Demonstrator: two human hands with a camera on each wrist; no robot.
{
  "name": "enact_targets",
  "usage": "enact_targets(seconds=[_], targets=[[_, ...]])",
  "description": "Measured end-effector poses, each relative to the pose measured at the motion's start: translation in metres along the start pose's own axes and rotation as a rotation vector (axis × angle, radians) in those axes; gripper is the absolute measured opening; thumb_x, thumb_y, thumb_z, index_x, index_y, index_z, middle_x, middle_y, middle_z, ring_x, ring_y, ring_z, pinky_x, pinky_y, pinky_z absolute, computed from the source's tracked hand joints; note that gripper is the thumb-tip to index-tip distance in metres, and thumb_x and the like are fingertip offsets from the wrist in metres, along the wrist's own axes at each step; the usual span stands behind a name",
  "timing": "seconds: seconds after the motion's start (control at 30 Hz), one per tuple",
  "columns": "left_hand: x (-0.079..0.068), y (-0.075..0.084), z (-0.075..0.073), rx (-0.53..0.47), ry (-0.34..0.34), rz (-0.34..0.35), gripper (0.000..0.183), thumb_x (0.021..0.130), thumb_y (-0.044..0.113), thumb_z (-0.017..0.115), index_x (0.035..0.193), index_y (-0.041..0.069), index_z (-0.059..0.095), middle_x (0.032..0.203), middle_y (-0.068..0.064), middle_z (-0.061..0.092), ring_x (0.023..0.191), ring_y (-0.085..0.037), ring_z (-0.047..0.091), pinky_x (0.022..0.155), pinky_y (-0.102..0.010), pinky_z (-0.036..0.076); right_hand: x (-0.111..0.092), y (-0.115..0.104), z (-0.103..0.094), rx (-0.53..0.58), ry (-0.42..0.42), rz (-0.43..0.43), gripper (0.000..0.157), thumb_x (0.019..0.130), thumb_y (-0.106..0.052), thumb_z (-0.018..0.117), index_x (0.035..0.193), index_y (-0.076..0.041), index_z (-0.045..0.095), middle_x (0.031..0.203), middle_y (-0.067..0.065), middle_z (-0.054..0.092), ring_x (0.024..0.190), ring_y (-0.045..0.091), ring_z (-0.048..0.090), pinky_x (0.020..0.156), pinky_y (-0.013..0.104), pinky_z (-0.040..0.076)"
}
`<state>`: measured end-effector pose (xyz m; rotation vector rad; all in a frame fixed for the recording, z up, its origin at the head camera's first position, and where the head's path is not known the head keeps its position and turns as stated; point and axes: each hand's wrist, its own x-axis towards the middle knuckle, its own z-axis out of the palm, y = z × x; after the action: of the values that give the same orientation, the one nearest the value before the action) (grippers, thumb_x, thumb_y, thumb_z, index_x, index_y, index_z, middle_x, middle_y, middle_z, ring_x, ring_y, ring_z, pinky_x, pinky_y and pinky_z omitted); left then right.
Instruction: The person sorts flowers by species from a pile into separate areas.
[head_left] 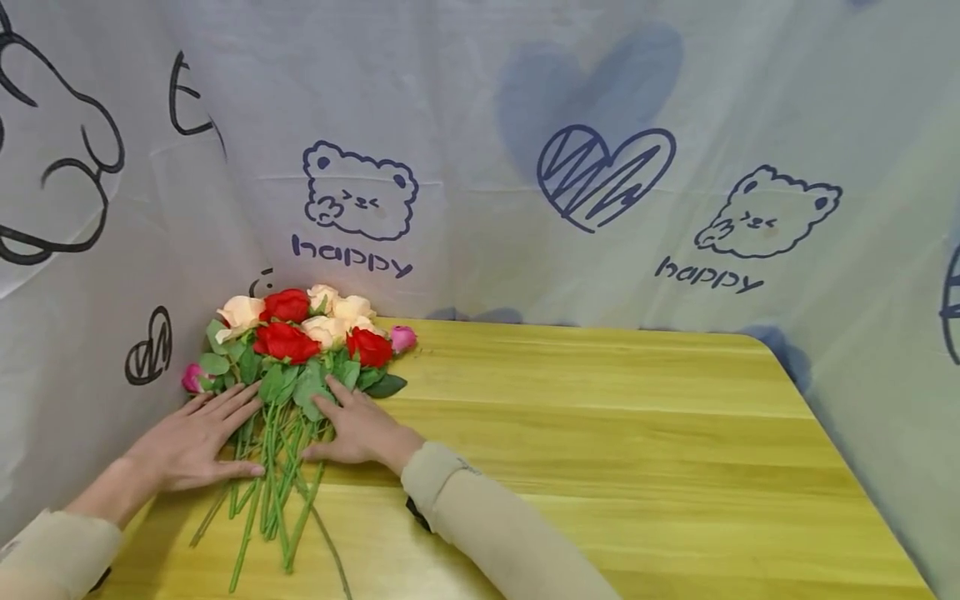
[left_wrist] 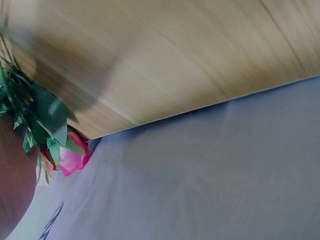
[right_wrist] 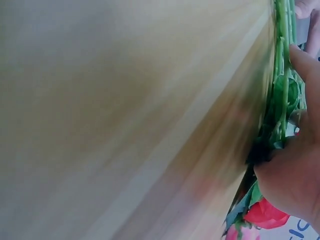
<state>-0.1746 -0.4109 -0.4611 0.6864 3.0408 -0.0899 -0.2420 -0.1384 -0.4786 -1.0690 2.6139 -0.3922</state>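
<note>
A bunch of roses lies on the table's left side, with red roses [head_left: 287, 342], cream roses [head_left: 242, 313] and pink ones at both edges, one a pink rose [head_left: 402, 338] on the right. Its green stems [head_left: 273, 483] spread toward the near edge. My left hand [head_left: 193, 437] rests along the left of the bunch, fingers straight over the leaves and thumb reaching the stems. From the right, my right hand [head_left: 362, 425] touches the leaves [head_left: 311, 390] and upper stems with extended fingers. In the right wrist view, the thumb side lies close against the stems [right_wrist: 282, 55].
The yellow wood-grain table [head_left: 600, 433] stretches to the right of the bunch. A pale cloth [head_left: 465, 150] printed with hearts and bears hangs behind it and along both sides. The flower heads reach the back left corner, close to the cloth.
</note>
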Motion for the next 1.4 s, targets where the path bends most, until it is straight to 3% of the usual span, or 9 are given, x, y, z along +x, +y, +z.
enact_targets(seconds=[0.27,0.43,0.7,0.83,1.07,1.4], targets=[[0.0,0.006,-0.001,-0.006,0.039,0.003,0.1,0.089,0.071,0.065,0.155,-0.002,0.043,0.164,-0.024,0.033,0.145,-0.05,0.038,0.117,-0.07,0.027,-0.01,0.007,-0.003,-0.008,0.032,-0.046,0.085,0.1,-0.068,0.052,0.168,-0.03,0.018,0.175,-0.003,-0.003,0.157,0.035,0.022,0.129,0.036,0.015],[-0.003,0.01,-0.002,-0.038,0.077,-0.029,0.098,0.092,0.067,0.065,0.158,-0.001,0.039,0.165,-0.024,0.032,0.144,-0.051,0.038,0.116,-0.07,0.028,-0.019,0.014,-0.007,-0.01,0.052,-0.081,0.087,0.101,-0.067,0.051,0.169,-0.025,0.016,0.176,0.001,-0.003,0.158,0.028,0.017,0.129,0.037,0.014],[0.0,0.026,-0.009,-0.152,0.146,-0.109,0.097,0.097,0.061,0.064,0.166,0.005,0.022,0.172,-0.017,0.019,0.146,-0.052,0.033,0.116,-0.072,0.027,-0.036,0.026,-0.016,0.063,0.1,-0.11,0.087,0.103,-0.06,0.055,0.169,-0.02,0.015,0.176,0.003,-0.002,0.159,0.032,0.01,0.129,0.041,0.015],[0.003,0.039,-0.013,-0.221,0.199,-0.147,0.094,0.098,0.057,0.066,0.166,0.008,0.023,0.174,-0.009,0.012,0.147,-0.051,0.032,0.114,-0.074,0.026,-0.048,0.031,-0.02,0.124,0.148,-0.109,0.087,0.103,-0.057,0.058,0.169,-0.018,0.016,0.176,0.004,0.001,0.16,0.033,0.009,0.128,0.046,0.019],[0.012,0.069,-0.025,-0.325,0.234,-0.178,0.084,0.1,0.049,0.067,0.162,0.005,0.033,0.172,-0.013,0.019,0.145,-0.055,0.033,0.108,-0.081,0.029,-0.071,0.038,-0.024,0.246,0.232,-0.11,0.087,0.102,-0.054,0.061,0.169,-0.018,0.016,0.176,0.001,0.002,0.16,0.028,0.008,0.126,0.049,0.022],[0.014,0.102,-0.027,-0.495,0.256,-0.175,0.065,0.101,0.042,0.068,0.152,0.006,0.05,0.16,-0.016,0.042,0.136,-0.05,0.048,0.1,-0.076,0.043,-0.114,0.04,-0.025,0.4,0.309,-0.122,0.084,0.103,-0.052,0.059,0.169,-0.024,0.015,0.173,-0.012,0.003,0.159,0.025,0.016,0.126,0.048,0.022]])
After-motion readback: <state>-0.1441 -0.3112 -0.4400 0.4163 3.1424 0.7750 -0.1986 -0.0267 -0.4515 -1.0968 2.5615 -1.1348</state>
